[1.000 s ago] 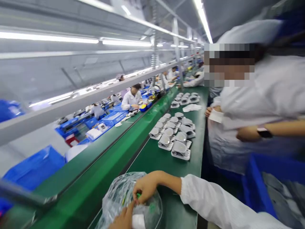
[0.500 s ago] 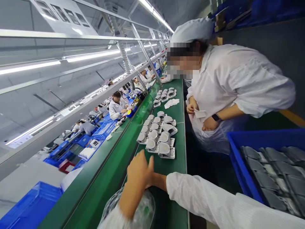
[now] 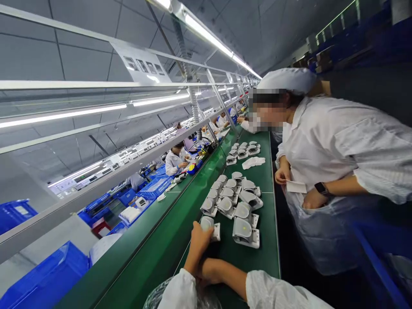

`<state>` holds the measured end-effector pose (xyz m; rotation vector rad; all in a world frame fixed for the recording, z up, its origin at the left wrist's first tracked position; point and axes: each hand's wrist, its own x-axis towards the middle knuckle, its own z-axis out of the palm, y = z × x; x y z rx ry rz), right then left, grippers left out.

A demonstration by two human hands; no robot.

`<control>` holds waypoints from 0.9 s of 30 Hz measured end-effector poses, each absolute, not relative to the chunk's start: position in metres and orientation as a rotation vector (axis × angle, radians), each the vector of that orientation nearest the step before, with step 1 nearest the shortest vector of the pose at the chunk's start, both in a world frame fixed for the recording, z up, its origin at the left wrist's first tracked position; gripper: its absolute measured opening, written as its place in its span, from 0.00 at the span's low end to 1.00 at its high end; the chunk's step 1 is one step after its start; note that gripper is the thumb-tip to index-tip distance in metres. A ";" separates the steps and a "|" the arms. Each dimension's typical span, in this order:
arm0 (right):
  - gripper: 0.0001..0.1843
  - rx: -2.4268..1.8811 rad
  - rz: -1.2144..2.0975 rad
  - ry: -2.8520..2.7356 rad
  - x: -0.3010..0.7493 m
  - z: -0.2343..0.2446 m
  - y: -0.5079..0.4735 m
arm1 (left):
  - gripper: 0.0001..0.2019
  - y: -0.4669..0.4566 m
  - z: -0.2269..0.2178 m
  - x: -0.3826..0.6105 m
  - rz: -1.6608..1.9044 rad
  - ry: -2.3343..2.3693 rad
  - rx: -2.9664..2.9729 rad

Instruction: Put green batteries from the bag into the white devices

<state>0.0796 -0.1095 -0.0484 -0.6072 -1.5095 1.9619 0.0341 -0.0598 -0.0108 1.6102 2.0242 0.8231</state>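
Observation:
My left hand (image 3: 200,240) reaches over the green workbench with its fingers closed on a white plastic housing (image 3: 216,231) that has a rounded translucent cover. This housing sits just in front of several similar housings (image 3: 243,229), standing in rows on the bench. My right hand (image 3: 210,270) is lower, crossing behind my left wrist; its fingers are hidden there. Beneath both arms lies a clear plastic bag (image 3: 157,292), mostly covered by my left sleeve.
A co-worker (image 3: 325,141) in white leans over at the right, holding a small white card (image 3: 296,187). A white cloth-like piece (image 3: 253,162) lies farther along the bench (image 3: 267,214). A blue crate (image 3: 376,257) stands at lower right. A metal frame (image 3: 128,165) runs along the left.
My left hand has moved forward and taken hold of a housing, which is now apart from its row. My right hand stays low behind the left wrist. The camera view has shifted.

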 end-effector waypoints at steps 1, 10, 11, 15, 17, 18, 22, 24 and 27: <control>0.02 -0.640 2.054 -1.508 0.075 -0.053 -0.109 | 0.15 -0.063 -0.008 0.018 0.902 2.024 1.516; 0.18 -0.795 1.921 -1.030 0.062 -0.075 -0.086 | 0.32 -0.123 -0.042 -0.099 1.616 1.452 1.008; 0.20 -0.808 1.853 -0.987 0.063 -0.077 -0.082 | 0.35 -0.128 -0.051 -0.103 1.660 1.517 1.056; 0.23 -0.766 1.709 -0.936 0.069 -0.085 -0.073 | 0.45 -0.140 -0.075 -0.101 1.598 1.674 1.361; 0.22 -0.747 1.687 -0.962 0.072 -0.087 -0.073 | 0.42 -0.142 -0.079 -0.096 1.537 1.731 1.511; 0.22 -0.747 1.666 -0.995 0.074 -0.088 -0.074 | 0.39 -0.142 -0.080 -0.094 1.511 1.768 1.574; 0.19 -0.792 1.433 -1.288 0.083 -0.087 -0.077 | 0.30 -0.142 -0.083 -0.089 1.393 1.862 1.735; 0.17 -0.818 1.244 -1.431 0.088 -0.085 -0.079 | 0.27 -0.142 -0.083 -0.089 1.383 1.871 1.744; 0.13 -0.815 1.067 -1.564 0.094 -0.082 -0.083 | 0.24 -0.143 -0.083 -0.088 1.371 1.870 1.741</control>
